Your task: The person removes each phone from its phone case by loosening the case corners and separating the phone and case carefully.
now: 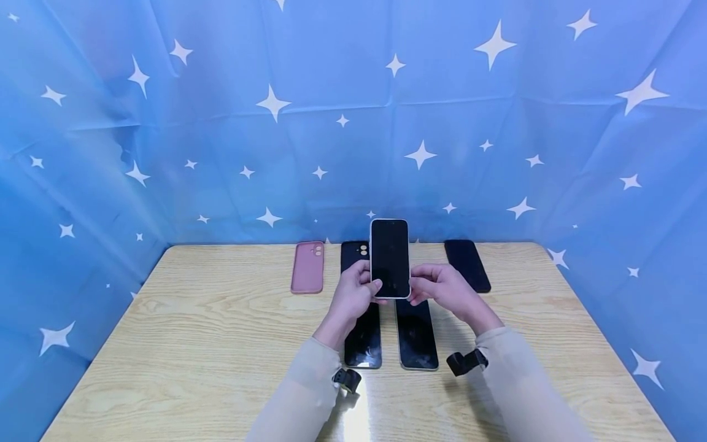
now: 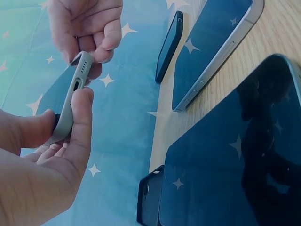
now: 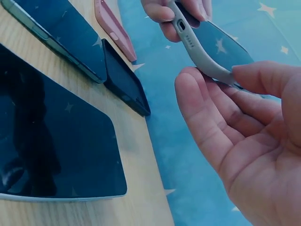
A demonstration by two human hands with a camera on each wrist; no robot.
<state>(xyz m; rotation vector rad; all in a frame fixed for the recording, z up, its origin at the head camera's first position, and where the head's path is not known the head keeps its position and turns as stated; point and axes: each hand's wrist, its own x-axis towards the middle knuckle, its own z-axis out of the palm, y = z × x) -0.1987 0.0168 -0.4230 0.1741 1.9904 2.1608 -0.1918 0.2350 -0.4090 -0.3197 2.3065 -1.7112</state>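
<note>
A smartphone [image 1: 390,258] in a light grey phone case [image 3: 200,54] is held upright above the table, its dark screen facing me. My left hand [image 1: 350,294] grips its lower left side, thumb at the screen's edge and fingers behind. At the lower right corner, my right hand [image 1: 447,288] pinches the case between thumb and fingers. The case's rim looks slightly bent away from the phone there, in both wrist views. Below the hands lie two more phones, a left one [image 1: 362,344] and a right one [image 1: 417,341], screens up. The held phone's back is hidden.
A pink phone case [image 1: 307,267] lies at the table's back left. Beside it is a black phone case [image 1: 350,252], partly hidden by my left hand. A dark phone or case [image 1: 466,264] lies back right. A blue star-patterned curtain [image 1: 342,153] stands behind the wooden table [image 1: 221,344].
</note>
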